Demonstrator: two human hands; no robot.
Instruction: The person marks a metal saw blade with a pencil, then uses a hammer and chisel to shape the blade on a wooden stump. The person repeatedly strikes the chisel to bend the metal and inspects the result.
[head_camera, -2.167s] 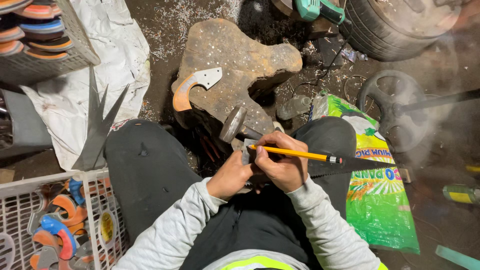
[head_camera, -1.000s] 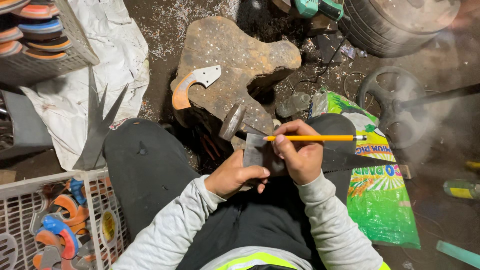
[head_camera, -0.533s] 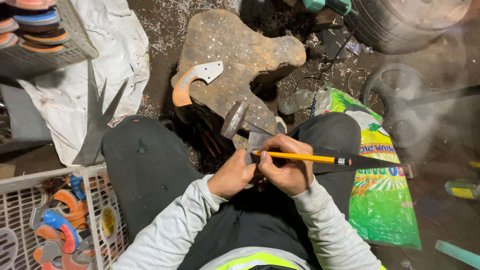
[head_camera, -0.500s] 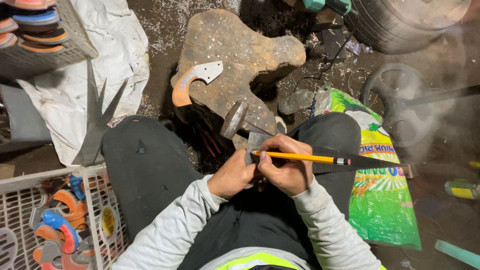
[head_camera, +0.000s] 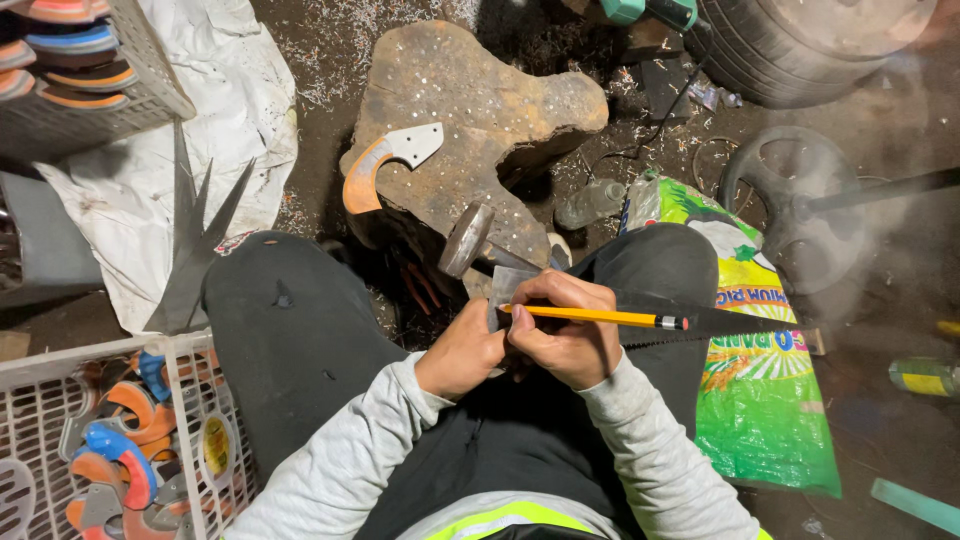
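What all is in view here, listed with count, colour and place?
pencil: 1, yellow, right hand
metal piece: 1, grey, between the hands
stump: 1, brown, ahead
blade: 1, grey and orange, on stump
hammer: 1, grey, on stump's near edge
saw: 1, dark, across right knee
bag: 1, green, right
crate: 1, white, lower left
tyre: 1, black, top right
left hand: on metal piece
right hand: gripping pencil

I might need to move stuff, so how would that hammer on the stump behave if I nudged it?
The hammer looks steel-headed, so probably heavy for its size. Its round head may roll a little on the uneven stump, and lying near the edge, it could slip off.
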